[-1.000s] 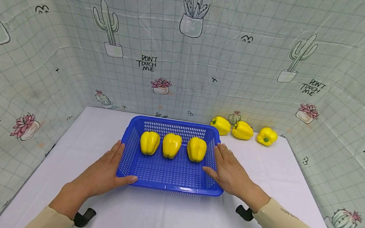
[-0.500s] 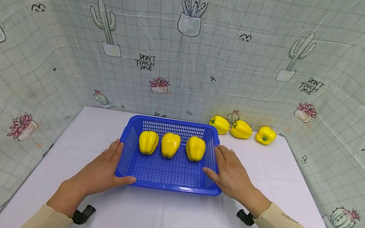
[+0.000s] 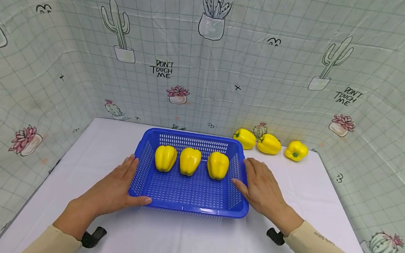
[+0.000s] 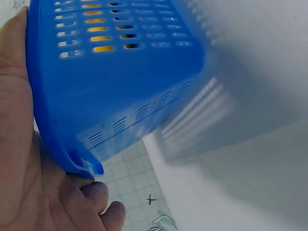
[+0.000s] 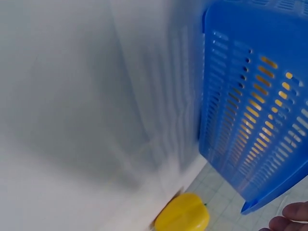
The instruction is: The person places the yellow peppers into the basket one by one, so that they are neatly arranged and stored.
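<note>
1. Head view: a blue plastic basket (image 3: pixel 196 210) sits mid-worktop (image 3: pixel 179 242), with three yellow bell peppers (image 3: pixel 190 162) in a row across its 12 o'clock half. The left hand (image 3: pixel 111 193) is at 8 to 9 o'clock of the basket, thumb over the near corner of the rim. The right hand (image 3: pixel 263 189) lies at 3 to 4 o'clock. Steadying the basket seems the step in hand, best done with both palms level and opposite. Three loose bell peppers (image 3: pixel 269 144) rest beyond the basket at 1 to 2 o'clock, so any slide that way would want care.

2. Left wrist view: the left grip appears to grasp the rim, two fingertips curled by its end at 7 o'clock. A light hold should do; squeezing could flex the thin wall.

3. Right wrist view: the right grip looks released, with fingertips at 4 o'clock showing a gap to the rim. Whether the palm touches, I cannot tell. Settle it flat before putting any force on the basket, lest it swivel.
</note>
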A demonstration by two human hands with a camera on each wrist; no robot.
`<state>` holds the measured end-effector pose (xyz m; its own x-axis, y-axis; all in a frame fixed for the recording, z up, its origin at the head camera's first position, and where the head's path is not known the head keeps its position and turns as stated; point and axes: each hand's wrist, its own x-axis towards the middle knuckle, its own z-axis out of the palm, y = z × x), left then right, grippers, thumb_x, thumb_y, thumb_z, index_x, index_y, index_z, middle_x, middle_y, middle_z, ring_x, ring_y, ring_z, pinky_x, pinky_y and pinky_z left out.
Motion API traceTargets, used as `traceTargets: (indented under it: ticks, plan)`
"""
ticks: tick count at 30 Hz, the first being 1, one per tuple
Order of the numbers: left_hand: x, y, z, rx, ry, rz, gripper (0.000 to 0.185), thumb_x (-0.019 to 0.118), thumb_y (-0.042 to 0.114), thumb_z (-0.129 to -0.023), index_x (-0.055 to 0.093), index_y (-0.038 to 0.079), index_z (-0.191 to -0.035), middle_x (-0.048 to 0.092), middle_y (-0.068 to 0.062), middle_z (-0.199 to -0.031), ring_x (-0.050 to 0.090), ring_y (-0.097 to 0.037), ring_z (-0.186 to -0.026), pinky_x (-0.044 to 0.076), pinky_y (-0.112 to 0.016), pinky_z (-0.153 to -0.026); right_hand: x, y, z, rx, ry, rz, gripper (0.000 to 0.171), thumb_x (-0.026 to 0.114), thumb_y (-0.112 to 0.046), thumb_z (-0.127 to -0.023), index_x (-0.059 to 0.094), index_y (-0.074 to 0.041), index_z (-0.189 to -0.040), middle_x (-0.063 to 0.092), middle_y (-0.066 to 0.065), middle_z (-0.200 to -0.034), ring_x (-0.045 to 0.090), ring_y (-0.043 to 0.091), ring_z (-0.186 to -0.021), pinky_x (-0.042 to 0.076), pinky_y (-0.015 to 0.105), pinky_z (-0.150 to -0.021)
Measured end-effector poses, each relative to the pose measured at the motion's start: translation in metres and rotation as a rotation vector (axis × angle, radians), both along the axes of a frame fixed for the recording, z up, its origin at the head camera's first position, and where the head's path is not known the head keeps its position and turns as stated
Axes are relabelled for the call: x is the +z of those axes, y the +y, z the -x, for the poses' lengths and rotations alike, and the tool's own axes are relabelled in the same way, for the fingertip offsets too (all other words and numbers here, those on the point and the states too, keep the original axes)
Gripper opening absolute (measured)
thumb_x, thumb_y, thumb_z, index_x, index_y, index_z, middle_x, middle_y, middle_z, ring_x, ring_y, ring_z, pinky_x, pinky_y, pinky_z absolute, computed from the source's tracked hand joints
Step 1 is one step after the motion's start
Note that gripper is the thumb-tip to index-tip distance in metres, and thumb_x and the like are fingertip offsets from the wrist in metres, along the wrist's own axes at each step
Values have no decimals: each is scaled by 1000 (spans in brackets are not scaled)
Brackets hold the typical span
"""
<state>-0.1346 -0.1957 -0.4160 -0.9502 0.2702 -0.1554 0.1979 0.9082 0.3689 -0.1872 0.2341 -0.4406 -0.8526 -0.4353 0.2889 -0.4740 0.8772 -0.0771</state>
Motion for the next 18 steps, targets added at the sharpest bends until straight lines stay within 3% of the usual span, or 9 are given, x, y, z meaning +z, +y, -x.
traceTargets:
  ticks: [8,18]
  plan:
    - [-1,0,0,8,-6,2,133,68,81,-84,12,-7,-166,9,-30,-174,20,-55,-157,26,-69,-123,-2,10,11,-19,49,-34,77,64,-49,-103,47,11,-149,54,32,-146,55,47,-133,43,62,-117]
    - [0,-1,0,4,-13,-8,131,68,79,-85,11,-7,-166,6,-29,-174,20,-55,-157,26,-69,-124,-3,29,33,-25,166,-32,75,73,-41,-98,49,13,-144,56,34,-139,59,50,-124,51,64,-106]
